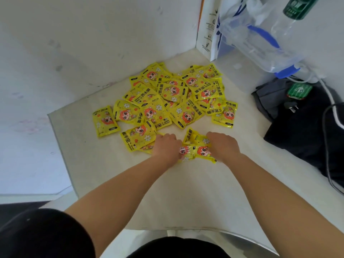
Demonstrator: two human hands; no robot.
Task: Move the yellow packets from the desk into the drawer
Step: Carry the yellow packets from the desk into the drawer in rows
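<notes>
Several yellow packets [173, 95] printed with an orange cartoon face lie in a loose heap at the back of the pale desk [186, 192]. At the heap's near edge, a small bunch of packets [195, 148] is squeezed between my two hands. My left hand [167, 146] grips the bunch from the left, lying partly over other packets [137, 138]. My right hand [223, 146] grips it from the right. The fingertips of both hands are hidden. No drawer is in view.
A white paper bag [208, 30] and a clear plastic bag with blue handles [256, 40] stand at the back right corner. A dark bag [307, 131] with cables [333, 108] lies along the desk's right side. White walls close the back and left.
</notes>
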